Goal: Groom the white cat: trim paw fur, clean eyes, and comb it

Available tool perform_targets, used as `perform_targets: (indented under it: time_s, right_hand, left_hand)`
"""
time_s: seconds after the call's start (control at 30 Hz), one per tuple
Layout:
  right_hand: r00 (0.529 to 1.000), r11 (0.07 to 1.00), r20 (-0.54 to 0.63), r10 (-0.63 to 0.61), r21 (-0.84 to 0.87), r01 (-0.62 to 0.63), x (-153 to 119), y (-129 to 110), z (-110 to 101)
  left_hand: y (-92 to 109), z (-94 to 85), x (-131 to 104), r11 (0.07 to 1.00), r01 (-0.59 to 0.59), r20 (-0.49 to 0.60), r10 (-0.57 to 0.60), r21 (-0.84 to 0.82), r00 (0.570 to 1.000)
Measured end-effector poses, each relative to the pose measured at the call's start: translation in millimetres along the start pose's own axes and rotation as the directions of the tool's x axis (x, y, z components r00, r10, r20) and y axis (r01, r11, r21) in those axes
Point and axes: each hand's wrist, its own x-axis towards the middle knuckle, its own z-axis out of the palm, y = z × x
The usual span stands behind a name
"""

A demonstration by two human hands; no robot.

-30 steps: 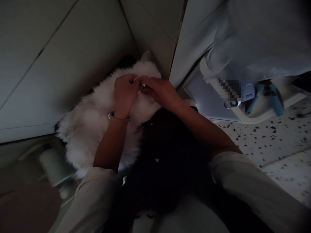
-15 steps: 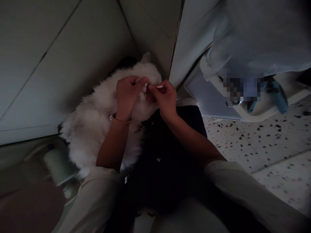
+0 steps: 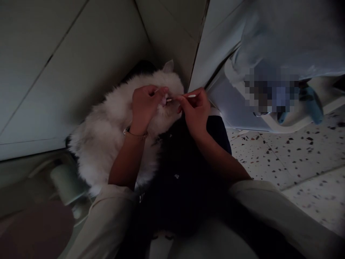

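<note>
A fluffy white cat (image 3: pixel 99 126) lies curled on dark cloth (image 3: pixel 185 162), with one pointed ear (image 3: pixel 168 66) raised at the top. My left hand (image 3: pixel 142 106), with a bracelet at its wrist, rests on the fur and pinches a small pinkish part of the cat near the head; which part is unclear. Just to its right, my right hand (image 3: pixel 196 109) is closed on a thin white stick (image 3: pixel 192 96) between thumb and fingers. The stick's far end points toward my left fingertips, where a small pale tip shows in dim light.
Large tiled panels (image 3: pixel 32 72) rise behind the cat. At the right are a white-rimmed bin (image 3: pixel 237 108) with a plastic bag (image 3: pixel 291 39) and a blue-handled item (image 3: pixel 314 106), above speckled floor (image 3: pixel 291 154). A pale green cylinder (image 3: pixel 66 183) stands at lower left.
My right hand has moved right and away from my left fingers, still holding the stick. My left hand keeps its pinch; the view has shifted slightly.
</note>
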Motion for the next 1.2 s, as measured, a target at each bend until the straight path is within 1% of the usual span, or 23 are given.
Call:
perform_targets:
  time_s: [0.07,0.13,0.23,0.3,0.37,0.43,0.47,0.53,0.63,0.73,0.9,1.07,1.13,1.2]
  right_hand:
    - [0.994,0.99,0.044,-0.1,-0.094,0.104,0,-2,-3]
    - [0.987,0.979,0.084,-0.139,-0.139,0.15,0,-3,-4]
    - [0.992,0.982,0.059,-0.111,-0.145,0.118,-1,0,-4]
    - [0.992,0.973,0.047,-0.114,-0.195,0.121,-2,3,-5]
    - [0.982,0.935,0.105,-0.159,-0.304,0.184,-4,6,-7]
    - [0.958,0.873,0.19,-0.215,-0.403,0.276,-5,9,-9]
    - [0.947,0.844,0.226,-0.229,-0.44,0.309,-4,10,-10]
    - [0.937,0.81,0.268,-0.223,-0.484,0.331,0,12,-11]
    - [0.938,0.797,0.276,-0.208,-0.509,0.326,9,14,-9]
    - [0.938,0.792,0.275,-0.213,-0.513,0.33,16,18,-6]
    - [0.937,0.799,0.303,-0.173,-0.514,0.314,14,18,-8]
    - [0.944,0.809,0.231,-0.237,-0.491,0.323,8,8,-15]
    - [0.939,0.805,0.215,-0.269,-0.484,0.342,8,8,-15]
    - [0.934,0.799,0.224,-0.28,-0.485,0.356,8,10,-14]
  left_hand:
    - [0,0.5,0,1.0,0.009,-0.004,-0.009,-0.01,1.0]
    - [1,0.5,-1,1.0,0.022,-0.009,-0.022,-0.013,1.0]
    - [4,0.3,-2,0.999,0.045,0.01,-0.045,0.002,0.999]
    - [5,1.0,-4,0.997,0.071,0.021,-0.071,0.029,0.997]
    - [5,2.3,-4,0.994,0.097,0.016,-0.098,0.06,0.995]
    - [4,3.6,-3,0.99,0.103,-0.008,-0.103,0.096,0.995]
    - [4,4.0,-1,0.989,0.1,-0.026,-0.098,0.111,0.995]
    - [2,4.6,2,0.99,0.075,-0.059,-0.069,0.117,0.996]
    - [2,5.5,5,0.995,0.056,-0.081,-0.049,0.08,0.995]
    - [3,6.9,5,0.996,0.072,-0.099,-0.067,0.053,0.993]
    - [2,7.1,4,0.995,0.088,-0.086,-0.084,0.041,0.993]
    - [0,6.1,4,0.995,0.078,-0.036,-0.076,0.059,0.996]
    - [0,6.6,4,0.997,0.073,-0.045,-0.071,0.036,0.996]
    - [0,7.3,3,0.997,0.068,-0.054,-0.066,0.027,0.996]
